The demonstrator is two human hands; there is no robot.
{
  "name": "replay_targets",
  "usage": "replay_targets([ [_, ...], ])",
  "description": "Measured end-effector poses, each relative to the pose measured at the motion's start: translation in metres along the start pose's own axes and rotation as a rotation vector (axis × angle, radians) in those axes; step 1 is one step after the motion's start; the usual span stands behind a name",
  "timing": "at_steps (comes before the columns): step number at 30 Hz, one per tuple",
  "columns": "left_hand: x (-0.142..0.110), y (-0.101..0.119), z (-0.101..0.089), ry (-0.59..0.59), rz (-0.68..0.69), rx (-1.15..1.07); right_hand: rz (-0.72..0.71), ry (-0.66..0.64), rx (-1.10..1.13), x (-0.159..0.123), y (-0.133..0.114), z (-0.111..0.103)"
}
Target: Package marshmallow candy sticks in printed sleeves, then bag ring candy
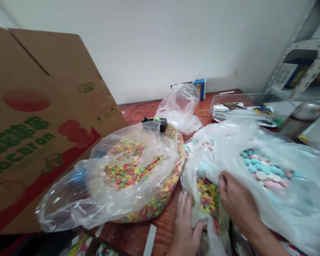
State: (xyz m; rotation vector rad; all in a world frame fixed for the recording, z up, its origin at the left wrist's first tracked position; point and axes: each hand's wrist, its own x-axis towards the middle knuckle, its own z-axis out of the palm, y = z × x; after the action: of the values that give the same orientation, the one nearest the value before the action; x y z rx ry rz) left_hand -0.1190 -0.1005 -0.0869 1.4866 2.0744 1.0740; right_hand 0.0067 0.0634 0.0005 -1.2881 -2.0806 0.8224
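Between my hands stands an open clear plastic bag [208, 199] of small multicoloured pieces, mostly yellow, green and purple. Along its left side lies my left hand [186, 224], fingers stretched out and thumb apart, touching the plastic. My right hand [237, 201] has its fingers curled closed on the bag's right edge. Just right of it spreads a large plastic bag [285, 209] holding pale blue, pink and white rounded pieces [266, 169]. On the left is a big open plastic bag [133, 202] full of colourful ring-shaped pieces [130, 174].
A cardboard box [42, 124] stands tall on the left. Behind lie a crumpled plastic bag [180, 106], a black device [158, 123] and a small blue box [200, 89]. A clear tray [245, 106] and a metal flask [302, 119] are at right.
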Motion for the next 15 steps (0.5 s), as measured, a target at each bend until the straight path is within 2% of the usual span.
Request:
replay_targets([
  [3, 0.026, 0.011, -0.009, -0.097, -0.014, -0.007, 0.009, 0.018, -0.075, 0.001, -0.002, -0.013],
  [4, 0.029, 0.015, -0.014, -0.091, -0.008, 0.001, 0.019, -0.024, -0.015, -0.001, -0.002, -0.016],
  [6, 0.026, 0.022, -0.028, -0.043, 0.070, 0.026, 0.100, -0.127, 0.252, -0.008, -0.003, -0.021],
  [8, 0.014, 0.028, -0.045, 0.077, 0.185, 0.049, 0.286, -0.236, 0.589, -0.018, -0.010, -0.025],
  [11, -0.002, 0.035, -0.078, 0.347, 0.282, 0.118, 0.559, -0.450, 1.039, -0.026, -0.032, -0.030],
  [13, -0.003, 0.040, -0.104, 0.512, 0.280, 0.198, 0.639, -0.583, 1.223, -0.026, -0.051, -0.031],
  [15, 0.004, 0.044, -0.128, 0.618, 0.263, 0.264, 0.657, -0.682, 1.297, -0.022, -0.068, -0.030],
])
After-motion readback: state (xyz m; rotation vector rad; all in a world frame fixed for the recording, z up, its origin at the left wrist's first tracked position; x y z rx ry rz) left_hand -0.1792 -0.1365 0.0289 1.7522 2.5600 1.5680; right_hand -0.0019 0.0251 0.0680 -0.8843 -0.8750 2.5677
